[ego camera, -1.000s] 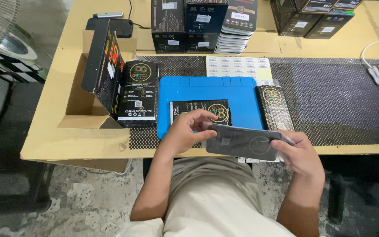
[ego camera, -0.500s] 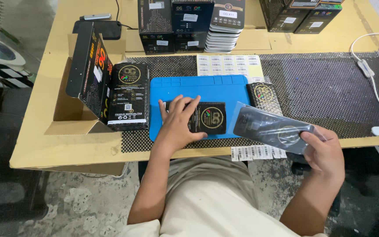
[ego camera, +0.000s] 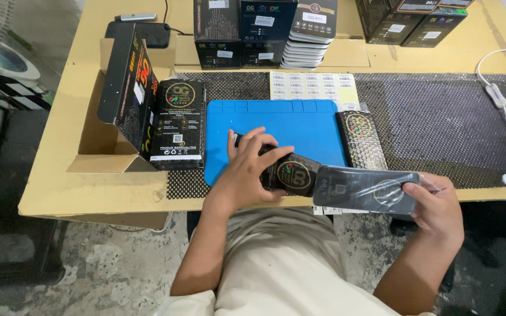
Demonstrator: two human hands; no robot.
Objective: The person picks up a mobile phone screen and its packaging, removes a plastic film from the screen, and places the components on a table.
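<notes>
Two hands work: left hand (ego camera: 252,169) grips black box (ego camera: 291,174); right hand (ego camera: 437,205) pinches plastic sleeve (ego camera: 364,188).

You're at a small packing workshop bench: a plain wooden table (ego camera: 60,175) on bare concrete floor, topped with a black mesh mat (ego camera: 440,117), a blue silicone work mat (ego camera: 288,126), a sheet of barcode labels (ego camera: 311,86) and stacked black product boxes (ego camera: 244,26)
</notes>
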